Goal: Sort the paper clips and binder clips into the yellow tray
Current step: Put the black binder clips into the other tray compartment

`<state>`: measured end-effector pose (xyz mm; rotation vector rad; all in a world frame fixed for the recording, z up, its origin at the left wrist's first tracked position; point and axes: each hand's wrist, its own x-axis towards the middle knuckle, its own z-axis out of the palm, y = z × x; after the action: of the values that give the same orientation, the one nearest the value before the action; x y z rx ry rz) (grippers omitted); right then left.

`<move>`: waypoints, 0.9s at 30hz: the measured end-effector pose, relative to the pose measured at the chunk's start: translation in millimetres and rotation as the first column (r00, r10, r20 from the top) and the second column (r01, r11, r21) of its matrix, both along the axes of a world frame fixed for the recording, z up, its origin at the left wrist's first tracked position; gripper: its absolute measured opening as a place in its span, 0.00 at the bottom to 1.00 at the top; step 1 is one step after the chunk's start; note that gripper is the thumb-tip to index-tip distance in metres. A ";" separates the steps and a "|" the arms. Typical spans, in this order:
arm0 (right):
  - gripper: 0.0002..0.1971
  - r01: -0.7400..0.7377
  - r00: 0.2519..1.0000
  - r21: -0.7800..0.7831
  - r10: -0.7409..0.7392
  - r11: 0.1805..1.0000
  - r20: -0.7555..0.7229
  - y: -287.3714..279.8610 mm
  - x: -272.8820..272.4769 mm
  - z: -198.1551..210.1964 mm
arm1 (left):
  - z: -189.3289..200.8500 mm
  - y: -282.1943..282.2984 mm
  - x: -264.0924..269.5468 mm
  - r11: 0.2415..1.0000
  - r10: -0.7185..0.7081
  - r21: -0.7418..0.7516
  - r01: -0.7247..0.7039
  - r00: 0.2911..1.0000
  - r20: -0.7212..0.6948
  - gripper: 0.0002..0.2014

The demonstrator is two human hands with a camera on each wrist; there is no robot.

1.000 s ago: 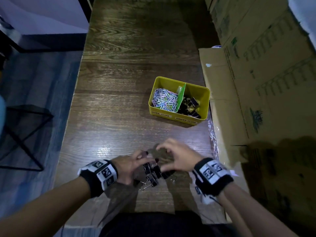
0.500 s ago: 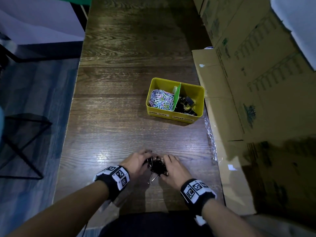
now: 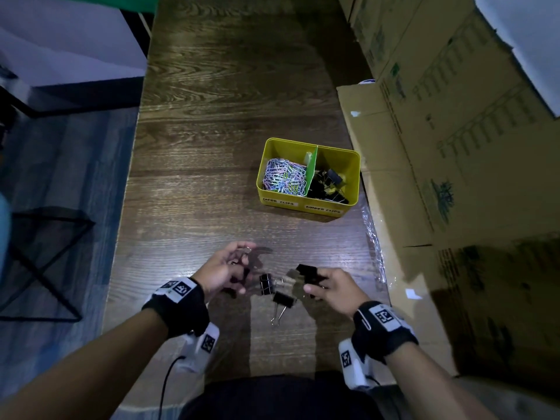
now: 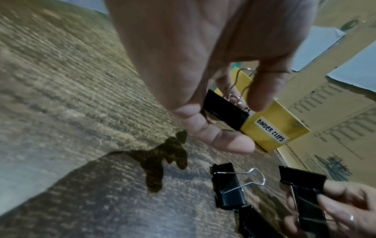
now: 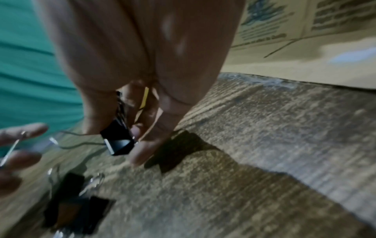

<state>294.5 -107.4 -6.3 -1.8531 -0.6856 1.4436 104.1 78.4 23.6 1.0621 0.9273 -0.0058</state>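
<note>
The yellow tray (image 3: pixel 307 207) stands on the wooden table, split by a green divider (image 3: pixel 312 171). Coloured paper clips (image 3: pixel 283 177) fill its left half and black binder clips (image 3: pixel 328 186) lie in its right half. My left hand (image 3: pixel 230 268) holds a black binder clip (image 4: pixel 224 109) in curled fingers above the table. My right hand (image 3: pixel 324 286) grips black binder clips (image 3: pixel 306 272) by their wire handles (image 5: pixel 118 141). Two loose binder clips, one (image 3: pixel 266 283) and another (image 3: pixel 283 300), lie on the table between the hands.
Large cardboard boxes (image 3: pixel 454 147) line the table's right edge, with crinkled clear plastic (image 3: pixel 375 247) at their foot. The table's left edge (image 3: pixel 127 207) drops to the floor, where a black metal frame (image 3: pixel 45 262) stands.
Both hands have lifted off the pile and drawn apart, each carrying binder clips. Two clips stay on the table between them.
</note>
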 end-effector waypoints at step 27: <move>0.02 0.301 0.902 0.029 -0.275 0.953 -0.332 12.3 -17.2 9.9 | 5.7 -13.3 18.0 0.913 0.182 -0.383 -0.137 0.980 0.083 0.10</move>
<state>277.3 -95.1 3.7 -1.5294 -0.2861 1.4524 122.1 65.1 29.3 0.6212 0.8616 0.0141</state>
